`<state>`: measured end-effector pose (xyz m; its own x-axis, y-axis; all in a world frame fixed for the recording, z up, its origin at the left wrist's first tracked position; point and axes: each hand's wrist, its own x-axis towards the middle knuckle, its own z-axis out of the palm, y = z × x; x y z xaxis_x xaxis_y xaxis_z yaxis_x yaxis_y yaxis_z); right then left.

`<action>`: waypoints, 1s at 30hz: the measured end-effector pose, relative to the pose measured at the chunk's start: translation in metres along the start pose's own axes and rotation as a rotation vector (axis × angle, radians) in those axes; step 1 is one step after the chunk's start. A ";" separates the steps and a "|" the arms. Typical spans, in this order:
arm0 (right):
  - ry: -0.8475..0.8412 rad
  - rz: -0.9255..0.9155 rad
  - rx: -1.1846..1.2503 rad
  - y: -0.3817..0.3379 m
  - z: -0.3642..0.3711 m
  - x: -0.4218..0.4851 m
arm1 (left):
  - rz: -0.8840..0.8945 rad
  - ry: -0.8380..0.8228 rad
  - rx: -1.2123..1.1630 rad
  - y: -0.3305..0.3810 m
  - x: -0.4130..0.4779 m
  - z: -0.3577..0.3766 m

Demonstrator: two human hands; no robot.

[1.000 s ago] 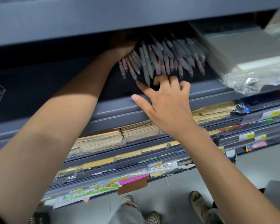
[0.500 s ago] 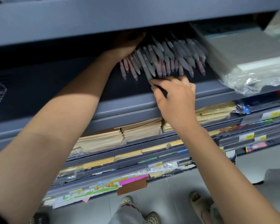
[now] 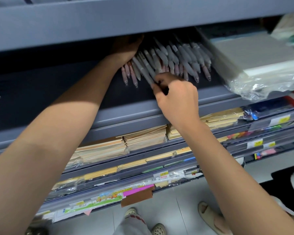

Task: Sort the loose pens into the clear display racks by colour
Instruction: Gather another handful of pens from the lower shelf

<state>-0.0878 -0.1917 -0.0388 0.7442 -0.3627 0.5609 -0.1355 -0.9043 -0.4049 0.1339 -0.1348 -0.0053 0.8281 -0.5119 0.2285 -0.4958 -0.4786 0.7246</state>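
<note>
On the grey shelf (image 3: 215, 103), pens (image 3: 185, 55) lie fanned; the right hand (image 3: 177, 97) pinches one pen (image 3: 145, 70), the left hand (image 3: 126, 48) sits in shadow, grip unseen. Tiled floor (image 3: 182, 209) below.

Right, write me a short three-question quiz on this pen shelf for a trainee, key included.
1. True or false: the right hand pinches a grey pen.
2. What lies just right of the pile of pens? A) a plastic-wrapped stack of sheets B) a stapler C) a water bottle
3. Fill in: the far end of the pile, under the upper shelf, is reached by the ____ hand.

Key: 1 true; 2 A; 3 left hand.
</note>
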 end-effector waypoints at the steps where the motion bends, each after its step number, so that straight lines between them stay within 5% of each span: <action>1: -0.043 -0.022 0.027 0.001 -0.002 -0.002 | 0.005 0.023 0.022 -0.001 0.002 0.000; 12: 0.025 0.081 -0.063 -0.003 0.005 0.010 | 0.010 0.021 -0.159 -0.001 0.003 0.003; 19: -0.145 -0.029 0.112 0.007 -0.008 -0.001 | 0.017 -0.031 -0.071 -0.005 0.003 0.003; 27: 0.024 0.110 0.076 0.001 0.005 0.016 | 0.043 -0.061 -0.033 -0.006 0.003 0.001; 30: 0.007 0.009 0.061 0.000 0.004 0.010 | 0.033 -0.060 -0.011 -0.006 0.004 0.001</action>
<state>-0.0778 -0.1947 -0.0359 0.7387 -0.3726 0.5618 -0.1021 -0.8856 -0.4531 0.1398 -0.1344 -0.0090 0.7941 -0.5692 0.2130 -0.5192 -0.4532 0.7246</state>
